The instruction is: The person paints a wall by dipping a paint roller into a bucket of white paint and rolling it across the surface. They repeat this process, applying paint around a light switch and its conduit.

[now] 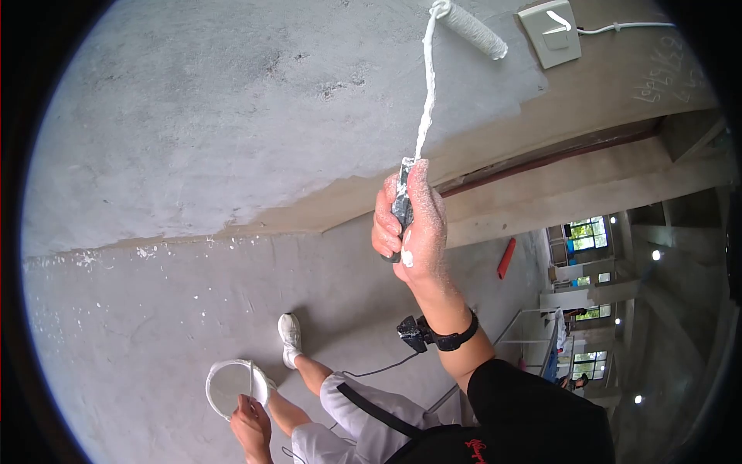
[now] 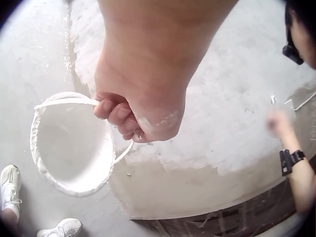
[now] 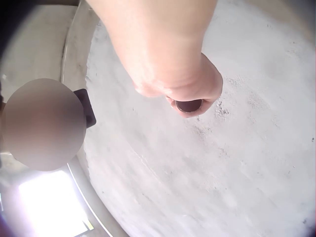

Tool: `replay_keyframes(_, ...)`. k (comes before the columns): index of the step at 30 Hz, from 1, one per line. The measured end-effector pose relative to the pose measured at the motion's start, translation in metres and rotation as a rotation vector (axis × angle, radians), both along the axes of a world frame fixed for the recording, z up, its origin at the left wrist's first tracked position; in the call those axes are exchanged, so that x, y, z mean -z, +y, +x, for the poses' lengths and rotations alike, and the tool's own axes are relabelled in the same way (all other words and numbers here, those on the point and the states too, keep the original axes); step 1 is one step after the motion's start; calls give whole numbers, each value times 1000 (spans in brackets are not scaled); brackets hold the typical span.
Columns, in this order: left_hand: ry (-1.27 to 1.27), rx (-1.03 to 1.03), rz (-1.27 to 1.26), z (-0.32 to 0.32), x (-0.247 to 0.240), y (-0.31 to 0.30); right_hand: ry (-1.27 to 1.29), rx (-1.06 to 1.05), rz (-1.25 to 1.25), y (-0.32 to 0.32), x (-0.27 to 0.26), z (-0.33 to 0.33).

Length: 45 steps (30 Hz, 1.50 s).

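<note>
A paint roller (image 1: 471, 31) coated in white lies against the grey wall (image 1: 193, 116). My right hand (image 1: 413, 220) grips its dark handle (image 1: 401, 207), thumb along the paint-caked rod; white specks cover the hand and forearm. The round butt of the handle (image 3: 189, 105) pokes out of the fist in the right wrist view. Low down, my left hand (image 1: 251, 428) holds a white bucket (image 2: 35, 138) by its thin bail, fingers curled round it. Pale paint shows inside the bucket, and a white smear marks the left hand.
A switch plate (image 1: 550, 35) with a white cable sits close beside the roller. Bare brown wall borders the painted patch. White drips spot the floor (image 1: 178, 309) along the wall's foot. A red tube (image 1: 506, 257) and a metal frame (image 1: 533, 313) stand farther back.
</note>
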State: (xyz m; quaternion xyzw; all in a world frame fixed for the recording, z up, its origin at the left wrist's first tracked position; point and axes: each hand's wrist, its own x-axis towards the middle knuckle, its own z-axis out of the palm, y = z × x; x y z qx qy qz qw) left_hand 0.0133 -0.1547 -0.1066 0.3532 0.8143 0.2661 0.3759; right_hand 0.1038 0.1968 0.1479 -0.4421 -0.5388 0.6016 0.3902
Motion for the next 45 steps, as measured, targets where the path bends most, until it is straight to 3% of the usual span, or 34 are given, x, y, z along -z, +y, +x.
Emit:
replay_keyframes(8, 21, -25, -2, -1, 4, -5, -5, 65, -255, -26, 80, 6)
replay_keyframes(11, 34, -19, -25, -3, 3, -7, -1, 74, -294, -29, 85, 6)
replay_keyframes(14, 31, -15, -48, -8, 3, -10, -1, 96, -257, -26, 72, 4)
replay_keyframes(21, 21, -9, -18, -8, 2, -4, 164, 2, -54, 3, -11, 3)
replay_keyframes(24, 21, 11, -67, -9, -2, 0, 196, -42, -55, 3, -15, 4)
replay_keyframes(33, -8, 5, -58, -10, -8, 0, -28, 70, -522, -35, 133, 26)
replay_keyframes(42, 8, -6, -91, -12, -6, -9, -120, 80, -624, -34, 268, 19)
replay_keyframes(45, 15, 24, -127, -14, -1, -16, -168, 94, -761, -25, 305, 20)
